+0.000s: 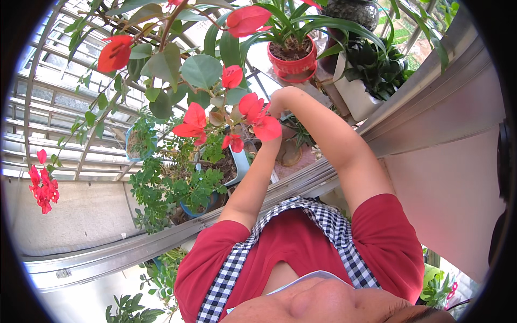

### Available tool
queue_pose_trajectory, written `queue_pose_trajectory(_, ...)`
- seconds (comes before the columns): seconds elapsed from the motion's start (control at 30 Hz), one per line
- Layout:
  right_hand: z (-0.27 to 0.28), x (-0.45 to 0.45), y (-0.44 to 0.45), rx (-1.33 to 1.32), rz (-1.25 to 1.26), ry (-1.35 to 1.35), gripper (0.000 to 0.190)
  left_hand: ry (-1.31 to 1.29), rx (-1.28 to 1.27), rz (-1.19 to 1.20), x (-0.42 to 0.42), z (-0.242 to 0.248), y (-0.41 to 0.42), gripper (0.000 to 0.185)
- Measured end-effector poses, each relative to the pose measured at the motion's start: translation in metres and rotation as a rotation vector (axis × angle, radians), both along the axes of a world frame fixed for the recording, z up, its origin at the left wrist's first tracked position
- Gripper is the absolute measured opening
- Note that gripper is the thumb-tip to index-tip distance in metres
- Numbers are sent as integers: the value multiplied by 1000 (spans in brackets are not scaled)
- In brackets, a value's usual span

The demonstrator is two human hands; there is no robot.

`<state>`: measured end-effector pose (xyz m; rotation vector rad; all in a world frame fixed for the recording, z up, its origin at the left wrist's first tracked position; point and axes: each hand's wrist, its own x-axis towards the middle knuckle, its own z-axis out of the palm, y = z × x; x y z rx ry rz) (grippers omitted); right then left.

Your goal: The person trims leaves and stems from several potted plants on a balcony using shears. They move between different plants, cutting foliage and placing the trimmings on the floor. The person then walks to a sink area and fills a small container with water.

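Both bare forearms reach out over the window frame into a plant-filled balcony. My right hand bends down at the wrist behind red bougainvillea bracts, just below a red plant pot; its fingers are mostly hidden. My left hand lies behind the same bracts, its wrist showing just beneath them, so what it touches cannot be seen. Close to both hands are a small spiky-leaved plant and a light-blue planter of soil. A round brown dish or pot sits beneath the arms.
The metal window track crosses under both arms. A white planter with dark-leaved plants stands at the right, below a dark speckled vase. Leafy green plants grow at the left, before metal railings. Bougainvillea branches hang close to the camera.
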<state>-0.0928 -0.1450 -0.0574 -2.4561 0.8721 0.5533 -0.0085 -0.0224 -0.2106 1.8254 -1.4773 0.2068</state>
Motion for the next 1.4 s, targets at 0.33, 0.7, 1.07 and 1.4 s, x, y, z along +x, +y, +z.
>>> queue_pose_trajectory(0.33, 10, -6, 2, -126, 108, -124, 37, 381, 18, -70, -14, 47, 21, 16)
queue_pose_trajectory(0.7, -74, -77, 61, 288, -428, -334, 45, 576, 943, 67, 74, -72, 88, 24)
queue_pose_trajectory(1.07, -157, -123, 118, 1034, -1183, -462, 33, 396, 1211, 374, 142, -135, 202, 32)
queue_pose_trajectory(1.4, -163, -117, 130, 619, -670, -358, 36, 373, 1516, 369, 132, -107, 193, 32)
